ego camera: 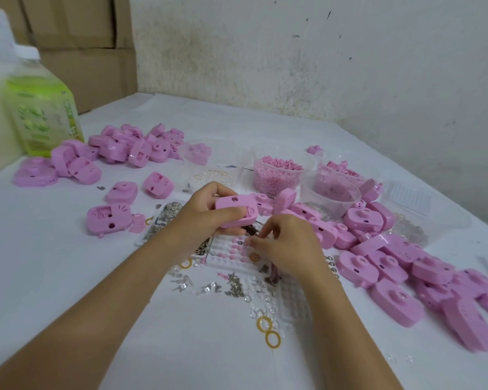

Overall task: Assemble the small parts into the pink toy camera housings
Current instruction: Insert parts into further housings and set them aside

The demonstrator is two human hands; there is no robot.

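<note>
The housing (235, 209) is pink and smooth with round corners; it has a small round hole in its top side and a bump at its right end; it is up off the table (68, 277), in the middle, just above the far edge of a white tray (228, 264). The left hand (206, 215) grips the housing, with the thumb under it and the fingers curled over the top. The right hand (290, 246) is just beside it, low over the tray; its fingers are bent with the tips close together; I cannot tell if they pinch a bit or hold nothing.

The tray has rows of little dips, and some hold small pink bits (234, 246); near it lie tiny screws (234, 285) and yellow rings (268, 330). A big pile (392, 263) of more pink housings lies to the right; a second pile (124, 147) lies far left. A clear tub (279, 170) full of pink bits stands behind the hands; a green bottle (43, 108) stands at the far left; brown boxes (82, 38) are stacked behind it.
</note>
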